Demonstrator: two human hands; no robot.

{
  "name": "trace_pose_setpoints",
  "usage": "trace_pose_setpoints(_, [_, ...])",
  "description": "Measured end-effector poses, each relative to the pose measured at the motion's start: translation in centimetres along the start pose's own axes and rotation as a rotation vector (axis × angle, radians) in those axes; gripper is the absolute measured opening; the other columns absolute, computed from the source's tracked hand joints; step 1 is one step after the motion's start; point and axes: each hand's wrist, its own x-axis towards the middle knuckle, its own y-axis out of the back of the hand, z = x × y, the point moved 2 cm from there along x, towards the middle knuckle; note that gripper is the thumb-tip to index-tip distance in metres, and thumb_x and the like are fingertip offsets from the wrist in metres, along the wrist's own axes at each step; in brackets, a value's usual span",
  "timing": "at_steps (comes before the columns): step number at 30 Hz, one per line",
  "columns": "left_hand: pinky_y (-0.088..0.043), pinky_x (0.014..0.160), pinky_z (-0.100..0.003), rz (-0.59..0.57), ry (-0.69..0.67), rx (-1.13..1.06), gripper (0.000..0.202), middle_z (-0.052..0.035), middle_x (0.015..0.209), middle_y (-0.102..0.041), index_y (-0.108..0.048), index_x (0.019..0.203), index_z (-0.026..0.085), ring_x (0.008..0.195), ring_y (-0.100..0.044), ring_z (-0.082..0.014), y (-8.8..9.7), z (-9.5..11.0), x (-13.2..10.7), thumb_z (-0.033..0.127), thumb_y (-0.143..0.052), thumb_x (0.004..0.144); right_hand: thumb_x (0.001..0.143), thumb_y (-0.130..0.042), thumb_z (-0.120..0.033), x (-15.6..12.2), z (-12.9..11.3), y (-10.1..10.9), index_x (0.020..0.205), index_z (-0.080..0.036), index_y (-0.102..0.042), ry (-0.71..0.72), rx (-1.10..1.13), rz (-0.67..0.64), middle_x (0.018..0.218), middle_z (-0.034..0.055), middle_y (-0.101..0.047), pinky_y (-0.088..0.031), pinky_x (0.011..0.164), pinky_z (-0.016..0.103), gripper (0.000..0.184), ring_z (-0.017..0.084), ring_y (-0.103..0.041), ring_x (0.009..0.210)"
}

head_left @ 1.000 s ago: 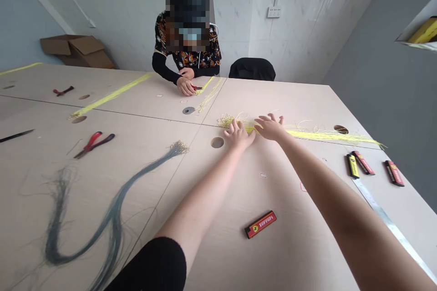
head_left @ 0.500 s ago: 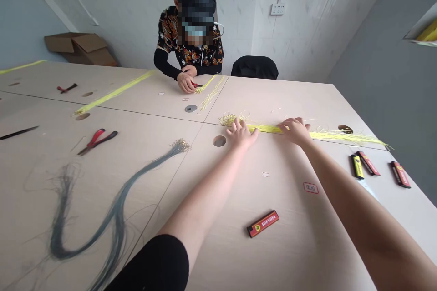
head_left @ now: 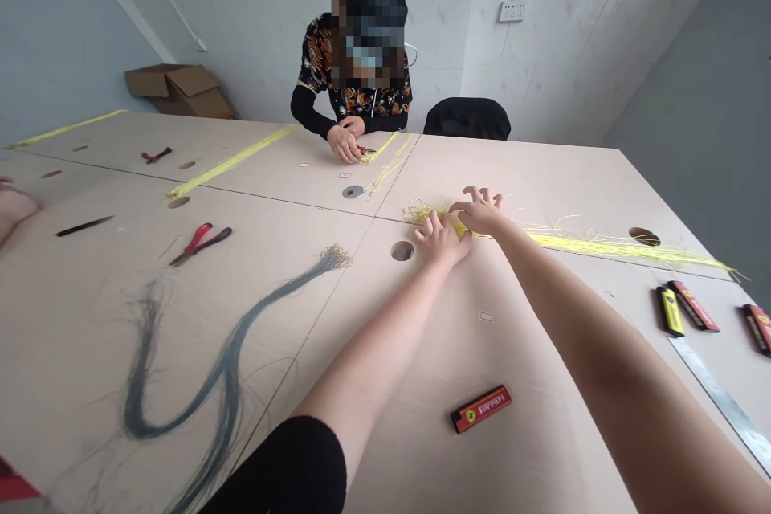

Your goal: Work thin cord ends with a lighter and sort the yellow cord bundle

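A long bundle of yellow strands [head_left: 602, 246] lies across the table, with a tangled, looped end [head_left: 420, 213] at its left. My left hand [head_left: 442, 241] rests on the bundle close to that end, its fingers spread. Just to its right, my right hand [head_left: 480, 213] is over the strands with fingers apart and bent. Both hands hide part of the bundle, and a few loose strands stick out past my right hand.
A red lighter [head_left: 480, 409] lies in front of me; a yellow lighter [head_left: 671, 311], red lighters and a metal ruler [head_left: 723, 397] are at right. Left are a grey-blue strand bundle [head_left: 234, 337], pliers [head_left: 201, 243] and a dark pen-like tool [head_left: 84, 226]. Across sits a co-worker [head_left: 361, 96].
My right hand has slid left along the yellow bundle to beside my left hand, which stays near the looped end. The view has turned slightly left, and another person's hand shows at the left edge.
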Motion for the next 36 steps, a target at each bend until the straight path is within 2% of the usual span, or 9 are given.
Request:
trace_pose_setpoints(4, [-0.035,0.105,-0.046,-0.03,-0.019,0.012,0.064,-0.013,0.152,-0.034,-0.046,0.136,0.017,0.139,-0.029,-0.0308,0.2,0.0,-0.1,0.054,-0.035,0.086,0.087,-0.033,-0.028,-0.2,1.1,0.1,0.113,-0.035,-0.067,-0.052,0.02,0.006,0.139,0.0095,-0.04,-0.028,0.096,0.061,0.043,0.036,-0.033,0.126])
trace_pose_setpoints(12, [-0.036,0.104,-0.047,-0.032,-0.018,0.022,0.065,-0.0137,0.152,-0.034,-0.045,0.137,0.017,0.139,-0.028,-0.0318,0.1,-0.1,0.0,0.056,-0.032,0.086,0.087,-0.035,-0.028,-3.0,3.9,1.3,0.093,-0.026,-0.073,-0.086,-0.106,0.003,0.136,0.0109,-0.041,-0.027,0.095,0.063,0.038,0.039,-0.031,0.125])
trace_pose_setpoints(17, [-0.037,0.103,-0.046,-0.036,-0.015,0.021,0.064,-0.0139,0.151,-0.034,-0.046,0.136,0.016,0.138,-0.029,-0.0314,0.3,0.0,-0.1,0.055,-0.032,0.086,0.085,-0.039,-0.025,-3.5,5.5,1.6,0.091,-0.023,-0.073,-0.101,-0.163,-0.018,0.133,0.0117,-0.046,-0.028,0.092,0.063,0.035,0.042,-0.03,0.123])
trace_pose_setpoints(21, [-0.037,0.104,-0.046,-0.033,-0.018,0.017,0.066,-0.0137,0.151,-0.034,-0.045,0.137,0.015,0.138,-0.029,-0.0307,0.4,0.0,-0.1,0.055,-0.033,0.086,0.084,-0.041,-0.024,-2.5,4.7,1.6,0.106,-0.024,-0.07,-0.099,-0.134,-0.006,0.132,0.0128,-0.049,-0.029,0.092,0.062,0.036,0.042,-0.03,0.124])
trace_pose_setpoints(25, [-0.036,0.105,-0.045,-0.034,-0.015,0.02,0.065,-0.0122,0.152,-0.035,-0.046,0.137,0.017,0.139,-0.028,-0.0306,0.4,-0.1,-0.2,0.055,-0.034,0.086,0.086,-0.039,-0.026,-1.0,2.5,0.6,0.123,-0.034,-0.062,-0.077,-0.032,0.029,0.136,0.0081,-0.047,-0.029,0.095,0.059,0.044,0.039,-0.031,0.125])
trace_pose_setpoints(28, [-0.036,0.105,-0.045,-0.032,-0.013,0.021,0.065,-0.0118,0.152,-0.035,-0.046,0.137,0.017,0.139,-0.028,-0.0304,0.3,-0.1,-0.2,0.055,-0.034,0.086,0.089,-0.037,-0.033,-0.3,1.8,-0.3,0.126,-0.039,-0.061,-0.083,0.019,0.006,0.139,0.0059,-0.045,-0.029,0.095,0.059,0.044,0.038,-0.031,0.125])
trace_pose_setpoints(32, [-0.036,0.105,-0.045,-0.04,-0.016,0.021,0.066,-0.0116,0.153,-0.032,-0.044,0.139,0.018,0.141,-0.026,-0.0298,0.2,-0.2,-0.1,0.055,-0.033,0.086,0.09,-0.04,-0.043,-0.7,3.2,-0.3,0.102,-0.034,-0.075,-0.02,-0.02,0.059,0.133,0.0062,-0.051,-0.023,0.097,0.061,0.038,0.039,-0.028,0.125])
trace_pose_setpoints(36, [-0.035,0.105,-0.045,-0.046,-0.008,0.022,0.065,-0.0118,0.153,-0.033,-0.044,0.138,0.017,0.14,-0.026,-0.0296,0.1,-0.1,0.0,0.054,-0.034,0.086,0.087,-0.044,-0.043,-2.2,6.1,0.4,0.087,-0.029,-0.077,0.022,-0.046,0.088,0.122,0.0086,-0.059,-0.025,0.091,0.061,0.036,0.04,-0.032,0.12])
